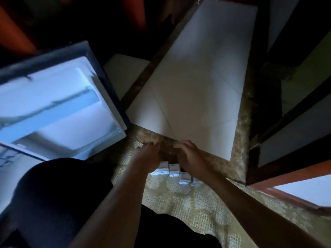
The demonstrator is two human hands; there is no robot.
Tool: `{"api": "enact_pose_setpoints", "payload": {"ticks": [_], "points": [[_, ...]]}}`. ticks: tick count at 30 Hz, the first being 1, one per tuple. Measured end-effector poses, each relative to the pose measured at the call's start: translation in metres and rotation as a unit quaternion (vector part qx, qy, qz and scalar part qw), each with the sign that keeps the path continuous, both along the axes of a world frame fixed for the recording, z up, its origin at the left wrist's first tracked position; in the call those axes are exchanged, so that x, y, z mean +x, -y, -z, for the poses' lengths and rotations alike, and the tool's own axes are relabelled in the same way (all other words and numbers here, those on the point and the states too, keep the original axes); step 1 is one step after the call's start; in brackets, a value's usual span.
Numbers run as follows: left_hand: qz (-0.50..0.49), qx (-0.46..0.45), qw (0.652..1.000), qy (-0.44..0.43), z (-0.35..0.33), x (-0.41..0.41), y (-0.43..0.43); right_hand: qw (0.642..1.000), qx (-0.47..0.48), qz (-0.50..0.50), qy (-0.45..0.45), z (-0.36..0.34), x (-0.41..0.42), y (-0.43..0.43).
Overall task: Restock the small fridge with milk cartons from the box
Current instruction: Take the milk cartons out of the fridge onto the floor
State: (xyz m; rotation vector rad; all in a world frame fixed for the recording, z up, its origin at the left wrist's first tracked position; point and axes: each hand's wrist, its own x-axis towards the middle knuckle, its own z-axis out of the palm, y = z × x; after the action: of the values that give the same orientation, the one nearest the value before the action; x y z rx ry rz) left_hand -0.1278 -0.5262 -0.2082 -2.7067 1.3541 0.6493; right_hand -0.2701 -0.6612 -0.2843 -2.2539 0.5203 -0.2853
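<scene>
Cartons: small white milk cartons [174, 170] stand in a row at lower centre, on the patterned mat [188, 208].
Handling: I judge them light and easily crushed; I'd take them by the side walls.
Hands: left hand [150, 154] and right hand [188, 155] hover over the row with fingers bent; I cannot tell if they grip anything.
In the way: open fridge door [53, 108] at left, dark knee [50, 194] between.

Under me is a white tile floor [197, 86] with a green mat [188, 208] on it. Small milk cartons [174, 170] stand on the mat.
</scene>
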Motion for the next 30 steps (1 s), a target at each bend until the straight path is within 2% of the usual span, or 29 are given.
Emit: {"api": "enact_pose_setpoints", "payload": {"ticks": [6, 16, 21, 30], "points": [[-0.038, -0.043, 0.996, 0.067, -0.064, 0.032, -0.059, 0.991, -0.070, -0.105, 0.046, -0.059, 0.075, -0.030], [-0.150, -0.080, 0.967, 0.189, -0.186, 0.086, -0.188, 0.954, -0.086, -0.254, 0.132, -0.191, 0.175, -0.118], [-0.206, -0.072, 0.954, 0.208, -0.195, 0.091, -0.254, 0.928, -0.141, -0.312, 0.145, -0.234, 0.215, -0.174], [-0.290, -0.048, 0.931, 0.218, -0.185, 0.093, -0.359, 0.879, -0.185, -0.425, 0.112, -0.263, 0.261, -0.271]]}}
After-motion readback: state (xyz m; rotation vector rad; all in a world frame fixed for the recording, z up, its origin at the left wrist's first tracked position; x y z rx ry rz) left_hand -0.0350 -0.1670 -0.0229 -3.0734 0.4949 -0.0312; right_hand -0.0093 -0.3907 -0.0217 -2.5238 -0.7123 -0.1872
